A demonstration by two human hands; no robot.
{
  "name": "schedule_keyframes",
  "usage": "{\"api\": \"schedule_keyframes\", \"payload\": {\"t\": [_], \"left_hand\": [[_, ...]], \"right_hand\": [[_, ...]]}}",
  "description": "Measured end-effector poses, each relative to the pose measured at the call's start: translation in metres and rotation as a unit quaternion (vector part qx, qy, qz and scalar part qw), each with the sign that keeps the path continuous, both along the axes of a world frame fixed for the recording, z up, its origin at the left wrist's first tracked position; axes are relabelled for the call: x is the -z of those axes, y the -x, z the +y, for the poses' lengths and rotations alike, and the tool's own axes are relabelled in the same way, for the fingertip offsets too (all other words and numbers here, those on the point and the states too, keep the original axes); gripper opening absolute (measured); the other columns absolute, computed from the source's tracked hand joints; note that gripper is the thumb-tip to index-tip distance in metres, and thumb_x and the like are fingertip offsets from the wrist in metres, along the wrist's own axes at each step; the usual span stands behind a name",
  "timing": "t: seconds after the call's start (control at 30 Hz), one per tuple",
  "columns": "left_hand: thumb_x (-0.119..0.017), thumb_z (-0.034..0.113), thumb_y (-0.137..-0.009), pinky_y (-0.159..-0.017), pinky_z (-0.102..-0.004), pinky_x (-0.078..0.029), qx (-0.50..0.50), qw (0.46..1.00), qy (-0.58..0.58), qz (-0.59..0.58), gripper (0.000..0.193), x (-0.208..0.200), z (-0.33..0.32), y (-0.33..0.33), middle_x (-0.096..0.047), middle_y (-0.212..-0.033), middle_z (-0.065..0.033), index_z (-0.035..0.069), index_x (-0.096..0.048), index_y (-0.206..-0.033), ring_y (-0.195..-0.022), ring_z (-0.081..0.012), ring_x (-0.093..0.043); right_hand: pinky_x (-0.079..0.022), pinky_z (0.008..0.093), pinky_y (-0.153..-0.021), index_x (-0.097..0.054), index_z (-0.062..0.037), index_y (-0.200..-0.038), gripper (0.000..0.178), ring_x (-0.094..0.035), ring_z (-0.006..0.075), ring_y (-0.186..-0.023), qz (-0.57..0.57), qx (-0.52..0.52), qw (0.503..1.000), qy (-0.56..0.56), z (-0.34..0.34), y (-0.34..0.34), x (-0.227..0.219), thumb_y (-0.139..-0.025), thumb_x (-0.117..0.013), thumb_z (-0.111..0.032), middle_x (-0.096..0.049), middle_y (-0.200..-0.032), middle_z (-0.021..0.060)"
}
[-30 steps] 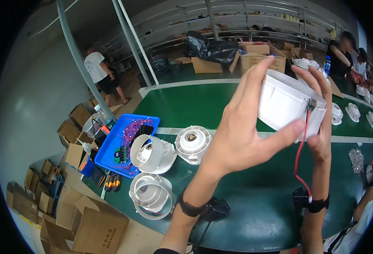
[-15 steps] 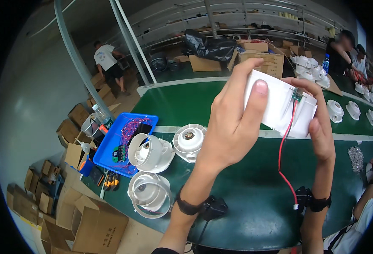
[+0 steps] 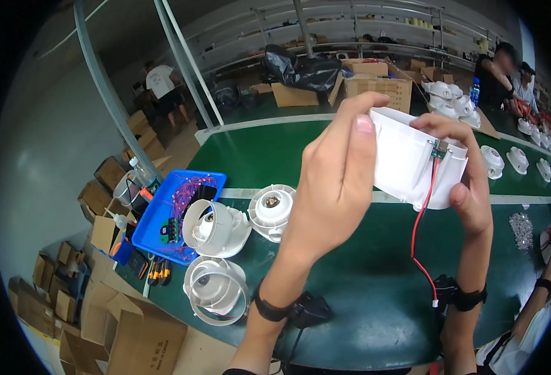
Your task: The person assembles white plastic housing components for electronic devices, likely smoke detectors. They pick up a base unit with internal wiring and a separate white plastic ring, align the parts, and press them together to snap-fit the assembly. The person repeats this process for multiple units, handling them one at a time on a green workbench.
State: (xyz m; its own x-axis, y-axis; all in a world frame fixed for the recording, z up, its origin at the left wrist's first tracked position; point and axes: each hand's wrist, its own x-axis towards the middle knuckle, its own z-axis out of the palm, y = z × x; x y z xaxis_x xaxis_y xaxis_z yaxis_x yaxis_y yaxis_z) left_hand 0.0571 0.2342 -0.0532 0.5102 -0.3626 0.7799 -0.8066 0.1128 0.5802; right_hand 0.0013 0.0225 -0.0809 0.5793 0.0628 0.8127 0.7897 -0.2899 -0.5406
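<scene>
A white plastic housing (image 3: 403, 156) is held up above the bench between both hands. My left hand (image 3: 335, 172) grips its left end, with the thumb lying along the near face. At its right end my right hand (image 3: 469, 169) wraps round, fingers over the top edge and thumb in front. On the housing's near face sits a small green circuit board (image 3: 439, 149). From that board a red and black wire lead (image 3: 415, 234) hangs down, ending in a small white connector.
Round white housings (image 3: 216, 228) stand left of my forearm, beside a blue tray (image 3: 150, 219) of wires and circuit boards. Yellow-black screwdrivers (image 3: 159, 271) lie near the bench edge. A pile of small clear parts (image 3: 521, 231) is at right. Cardboard boxes (image 3: 141, 331) are on the floor; people work nearby.
The housing has tilted a little, and its open top edge shows more. My left thumb has shifted toward the housing's left edge. The view has swung slightly, and the person at the back has moved.
</scene>
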Motion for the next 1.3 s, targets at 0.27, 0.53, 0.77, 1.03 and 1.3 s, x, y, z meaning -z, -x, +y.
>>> {"api": "schedule_keyframes", "payload": {"t": [0.27,0.53,0.77,1.03,1.3], "left_hand": [[-0.062,0.016,-0.091,-0.065,-0.0500,-0.055,-0.176,0.899,-0.392,-0.085,0.039,0.002,0.037,0.029,-0.070,-0.089,-0.0240,0.002,-0.051,-0.126,-0.077,-0.0427,-0.069],[-0.065,0.014,-0.077,-0.053,-0.0281,-0.047,0.025,0.919,-0.307,-0.246,0.040,0.053,0.006,0.089,-0.066,-0.075,-0.0070,-0.004,-0.057,-0.112,-0.067,-0.0175,-0.069],[-0.072,0.020,-0.072,-0.058,-0.0286,-0.049,-0.016,0.935,-0.310,-0.172,0.035,0.047,0.001,0.079,-0.066,-0.077,-0.0035,0.003,-0.061,-0.101,-0.075,-0.0160,-0.069],[-0.076,0.024,-0.068,-0.061,-0.0282,-0.049,-0.036,0.921,-0.371,-0.113,0.038,0.043,0.003,0.072,-0.066,-0.078,-0.0026,0.007,-0.060,-0.097,-0.075,-0.0147,-0.068],[-0.075,0.018,-0.067,-0.062,-0.0258,-0.047,-0.007,0.916,-0.365,-0.165,0.036,0.039,0.007,0.062,-0.065,-0.077,-0.0030,0.004,-0.060,-0.096,-0.076,-0.0156,-0.068]], "right_hand": [[-0.045,0.0354,-0.093,-0.069,-0.0011,-0.083,0.022,-0.058,0.0257,-0.110,0.124,0.184,0.951,0.215,-0.007,0.002,-0.009,-0.073,-0.081,-0.017,-0.055,-0.125,0.0136],[-0.048,0.0448,-0.097,-0.080,-0.0100,-0.096,0.034,-0.061,0.0394,-0.108,0.191,0.151,0.886,0.394,0.013,-0.174,0.093,-0.065,-0.082,-0.023,-0.066,-0.104,0.0217],[-0.041,0.0457,-0.109,-0.068,-0.0094,-0.124,0.050,-0.047,0.0419,-0.132,0.230,0.101,0.902,0.351,0.081,-0.298,0.155,-0.079,-0.077,-0.032,-0.057,-0.133,0.0292],[-0.040,0.0442,-0.111,-0.047,-0.0046,-0.143,0.081,-0.042,0.0390,-0.139,0.203,-0.134,0.916,0.318,0.170,-0.260,0.108,-0.084,-0.072,-0.054,-0.043,-0.149,0.0244],[-0.043,0.0508,-0.106,-0.048,-0.0241,-0.143,0.087,-0.049,0.0405,-0.130,0.217,0.008,0.823,0.525,0.148,-0.163,0.106,-0.069,-0.081,-0.056,-0.048,-0.144,0.0179]]}}
